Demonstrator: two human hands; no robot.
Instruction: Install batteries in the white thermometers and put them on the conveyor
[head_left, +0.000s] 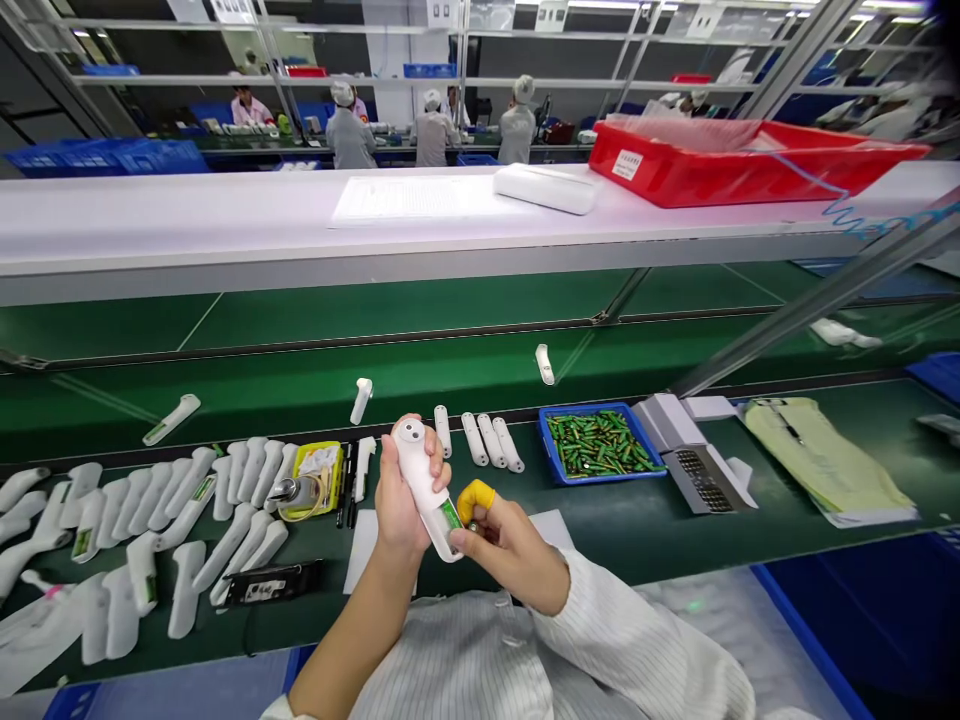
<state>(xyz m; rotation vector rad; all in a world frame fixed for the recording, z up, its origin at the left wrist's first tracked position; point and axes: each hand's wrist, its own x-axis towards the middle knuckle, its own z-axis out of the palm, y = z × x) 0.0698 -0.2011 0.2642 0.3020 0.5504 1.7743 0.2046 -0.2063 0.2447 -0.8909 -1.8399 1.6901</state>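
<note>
My left hand (403,495) is closed around a white handheld device (421,468), shaped like an infrared thermometer, with a round sensor end at the top. Its lower end lies open, and a green battery (451,514) shows inside the compartment. At that opening, my right hand (517,555) pinches a small battery (473,526) between thumb and forefinger; only its round end peeks out. A yellow finger cot (476,497) covers one fingertip of this hand. To the right, a blue tray (551,468) is filled with loose green batteries (600,443).
Many white devices (180,490) lie in rows at left, beside a yellow box (319,465) and a black pouch (274,583). Several white pieces (491,440) lie ahead near a green conveyor belt (457,375). A red bin (675,175) sits on the shelf; people work beyond it.
</note>
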